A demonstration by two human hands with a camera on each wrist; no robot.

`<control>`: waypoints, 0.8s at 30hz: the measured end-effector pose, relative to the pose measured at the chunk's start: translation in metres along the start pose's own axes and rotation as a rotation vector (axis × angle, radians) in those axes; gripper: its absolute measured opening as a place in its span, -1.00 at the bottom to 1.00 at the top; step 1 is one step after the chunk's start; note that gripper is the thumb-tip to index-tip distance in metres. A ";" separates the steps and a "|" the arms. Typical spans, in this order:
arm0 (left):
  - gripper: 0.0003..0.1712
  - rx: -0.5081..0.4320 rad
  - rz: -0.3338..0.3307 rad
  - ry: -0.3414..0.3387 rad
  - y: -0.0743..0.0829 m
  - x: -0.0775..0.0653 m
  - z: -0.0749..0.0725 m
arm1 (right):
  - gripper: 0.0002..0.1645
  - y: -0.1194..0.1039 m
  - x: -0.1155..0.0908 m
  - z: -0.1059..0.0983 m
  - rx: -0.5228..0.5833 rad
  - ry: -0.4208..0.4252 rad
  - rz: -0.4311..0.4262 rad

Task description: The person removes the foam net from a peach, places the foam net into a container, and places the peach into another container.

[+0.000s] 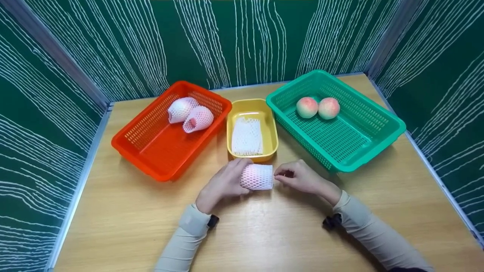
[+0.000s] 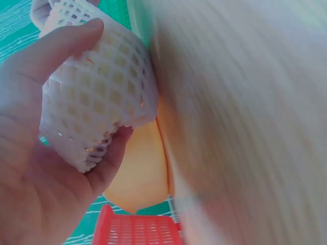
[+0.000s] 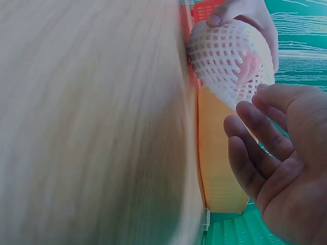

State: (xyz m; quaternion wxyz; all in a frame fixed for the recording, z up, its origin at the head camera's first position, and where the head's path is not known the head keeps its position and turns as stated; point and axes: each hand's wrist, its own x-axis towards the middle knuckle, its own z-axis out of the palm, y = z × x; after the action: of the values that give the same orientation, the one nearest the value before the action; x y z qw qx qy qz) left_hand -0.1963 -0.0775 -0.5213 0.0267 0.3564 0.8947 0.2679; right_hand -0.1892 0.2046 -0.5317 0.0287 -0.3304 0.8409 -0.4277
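Note:
In the head view, my left hand (image 1: 227, 181) holds a peach wrapped in a white foam net sleeve (image 1: 258, 176) just above the table. The left wrist view has the thumb on one side of the foam net (image 2: 104, 84) and fingers beneath it. Pink peach skin (image 3: 249, 66) shows through the net's open end in the right wrist view. My right hand (image 1: 302, 176) is at that end, its thumb and forefinger pinching the net's rim; the other fingers (image 3: 245, 158) are loosely curled.
A yellow bin (image 1: 275, 145) with flat foam nets (image 1: 247, 136) stands just beyond my hands. The red basket (image 1: 151, 166) at left holds two net-wrapped peaches (image 1: 198, 119). Two bare peaches (image 1: 307, 107) lie in the green basket (image 1: 385, 130) at right. Green walls enclose the table.

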 end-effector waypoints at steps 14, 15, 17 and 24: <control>-0.08 0.192 -0.026 0.003 0.013 0.004 -0.002 | -0.95 0.002 -0.004 0.001 -0.010 0.021 -0.004; -0.06 0.180 -0.030 0.002 0.012 0.003 -0.001 | -0.95 0.002 -0.004 0.001 -0.009 0.017 0.004; -0.02 0.148 -0.034 0.001 0.008 0.000 -0.001 | -0.95 0.002 -0.005 0.002 -0.005 0.008 0.021; 0.11 -0.034 -0.061 0.004 -0.005 -0.005 -0.004 | -0.95 0.003 -0.003 0.001 0.001 -0.001 0.032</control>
State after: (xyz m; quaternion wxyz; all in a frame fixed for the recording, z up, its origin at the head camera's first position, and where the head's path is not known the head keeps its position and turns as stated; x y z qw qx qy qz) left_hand -0.1968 -0.0857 -0.5207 0.0392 0.3278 0.9006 0.2828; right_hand -0.1879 0.2065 -0.5353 0.0361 -0.3174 0.8459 -0.4272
